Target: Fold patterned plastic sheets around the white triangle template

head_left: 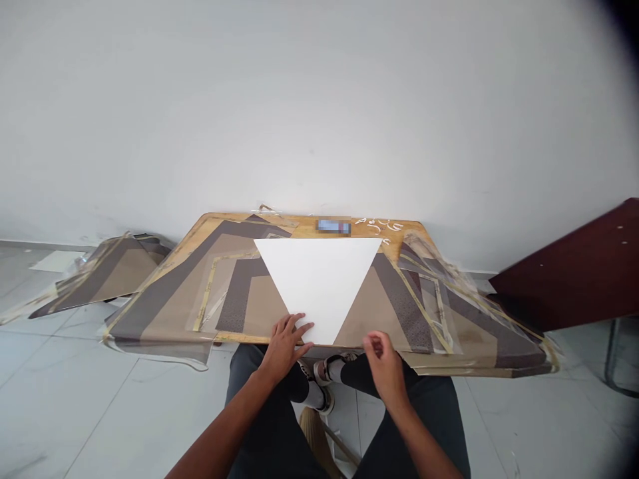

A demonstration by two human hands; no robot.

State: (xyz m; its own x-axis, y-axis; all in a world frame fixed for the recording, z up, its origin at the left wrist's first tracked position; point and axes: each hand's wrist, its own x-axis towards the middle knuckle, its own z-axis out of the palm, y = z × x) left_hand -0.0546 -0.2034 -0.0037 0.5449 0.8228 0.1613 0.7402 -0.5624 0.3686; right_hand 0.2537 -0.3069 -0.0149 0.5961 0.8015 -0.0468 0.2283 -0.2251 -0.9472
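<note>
White triangular sheet (319, 286) lies on taped brown sheets (379, 313) covering a wooden desk (299, 228). The open left hand (285, 347) rests on its lower edge; the curled right hand (383, 366) sits just beside its tip, though whether it pinches anything is hard to tell.

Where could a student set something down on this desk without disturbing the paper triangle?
A strip of bare wood desk runs along the far edge beyond the white paper triangle. Crowded at the triangle's near tip, between left hand and right hand.
</note>
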